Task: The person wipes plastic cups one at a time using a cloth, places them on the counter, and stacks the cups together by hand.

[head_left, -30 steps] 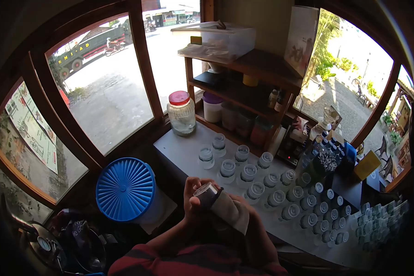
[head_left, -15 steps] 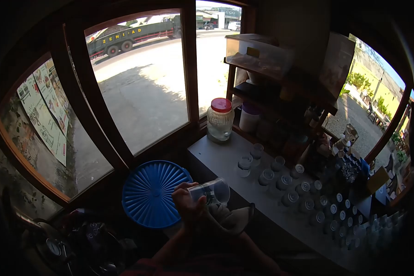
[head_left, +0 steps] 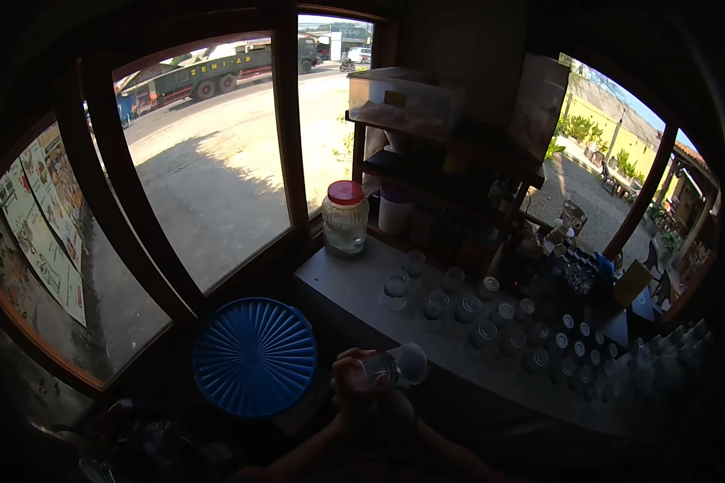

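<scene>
A clear glass (head_left: 407, 365) lies sideways in my left hand (head_left: 353, 380), its mouth pointing right, above the floor side of the counter. The fingers of my left hand are wrapped round its base end. My right hand (head_left: 396, 406) is just below the glass, dark and partly hidden, beside what looks like the cloth; its fingers cannot be made out. On the counter (head_left: 330, 278) stand several upturned glasses (head_left: 436, 305) in rows, beyond my hands and to the right.
A large tub with a blue ribbed lid (head_left: 255, 357) stands left of my hands. A red-lidded jar (head_left: 345, 219) is at the counter's far left corner. Behind it is a dark shelf with a clear plastic box (head_left: 403, 101). Bottles and a yellow box (head_left: 635, 282) stand at the right.
The glass has turned from its base showing to lying sideways with its mouth to the right. The cloth around it has dropped below. The view has shifted and darkened.
</scene>
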`<state>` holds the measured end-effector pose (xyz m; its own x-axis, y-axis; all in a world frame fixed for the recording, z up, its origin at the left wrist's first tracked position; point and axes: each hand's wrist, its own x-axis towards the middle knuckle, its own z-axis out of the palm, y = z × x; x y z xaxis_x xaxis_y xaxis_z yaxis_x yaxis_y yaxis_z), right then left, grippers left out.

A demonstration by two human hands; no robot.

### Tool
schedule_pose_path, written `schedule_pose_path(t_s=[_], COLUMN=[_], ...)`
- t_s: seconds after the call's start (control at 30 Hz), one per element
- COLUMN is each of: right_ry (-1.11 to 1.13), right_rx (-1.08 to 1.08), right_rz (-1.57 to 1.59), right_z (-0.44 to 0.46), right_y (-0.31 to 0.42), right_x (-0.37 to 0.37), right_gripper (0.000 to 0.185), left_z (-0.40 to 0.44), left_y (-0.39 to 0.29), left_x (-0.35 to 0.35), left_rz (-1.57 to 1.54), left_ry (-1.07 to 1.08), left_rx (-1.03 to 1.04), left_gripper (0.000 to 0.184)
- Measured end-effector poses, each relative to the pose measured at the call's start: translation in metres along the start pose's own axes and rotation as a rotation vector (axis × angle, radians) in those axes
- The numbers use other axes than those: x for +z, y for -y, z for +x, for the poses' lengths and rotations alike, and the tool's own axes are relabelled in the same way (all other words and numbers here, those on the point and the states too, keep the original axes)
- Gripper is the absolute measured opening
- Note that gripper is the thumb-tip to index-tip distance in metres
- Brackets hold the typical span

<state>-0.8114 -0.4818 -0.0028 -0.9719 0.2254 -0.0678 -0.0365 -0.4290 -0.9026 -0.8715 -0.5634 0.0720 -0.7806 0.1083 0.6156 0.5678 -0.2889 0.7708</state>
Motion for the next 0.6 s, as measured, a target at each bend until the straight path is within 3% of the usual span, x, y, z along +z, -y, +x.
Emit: schedule_pose_path(t_s=[0.03,0.13,0.17,0.3,0.37,0.4,0.43,0.5,0.57,0.6], right_ry=[-0.017,-0.087,-0.117,-0.206,-0.248,-0.307,-0.258,-0.158,-0.101,-0.128], right_rx=[0.026,0.049,0.047,-0.020,-0.066,-0.063,-0.079,-0.098,-0.016,-0.135], right_rz=[0.047,0.188,0.234,0.413,0.462,0.313,0.316,0.315,-0.018,-0.189], right_z=[-0.003,-0.013,-0.019,-0.042,-0.058,-0.067,-0.083,-0.121,-0.140,-0.146], right_y=[0.011,0.042,0.052,0.084,0.090,0.073,0.080,0.097,0.112,0.131], right_x=[-0.002,-0.013,-0.016,-0.042,-0.069,-0.100,-0.114,-0.129,-0.130,-0.107], right_gripper=[0.036,0.040,0.041,0.046,0.049,0.046,0.044,0.042,0.044,0.045], left_z=[0.003,0.017,0.018,0.025,0.024,0.024,0.027,0.027,0.017,0.006], left_y=[0.001,-0.002,-0.002,0.006,0.000,-0.002,0.002,-0.006,-0.014,-0.020], left_x=[0.009,0.013,0.017,0.020,0.032,0.037,0.041,0.058,0.085,0.099], left_rz=[-0.216,-0.497,-0.438,-0.580,-0.579,-0.575,-0.442,-0.378,-0.310,-0.309], left_ry=[-0.070,-0.016,0.058,0.328,0.392,0.425,0.551,0.620,0.610,0.609], left_rx=[-0.091,-0.421,-0.394,-0.736,-0.743,-0.747,-0.679,-0.737,-0.730,-0.734], left_gripper=[0.059,0.055,0.053,0.046,0.043,0.041,0.036,0.032,0.024,0.023])
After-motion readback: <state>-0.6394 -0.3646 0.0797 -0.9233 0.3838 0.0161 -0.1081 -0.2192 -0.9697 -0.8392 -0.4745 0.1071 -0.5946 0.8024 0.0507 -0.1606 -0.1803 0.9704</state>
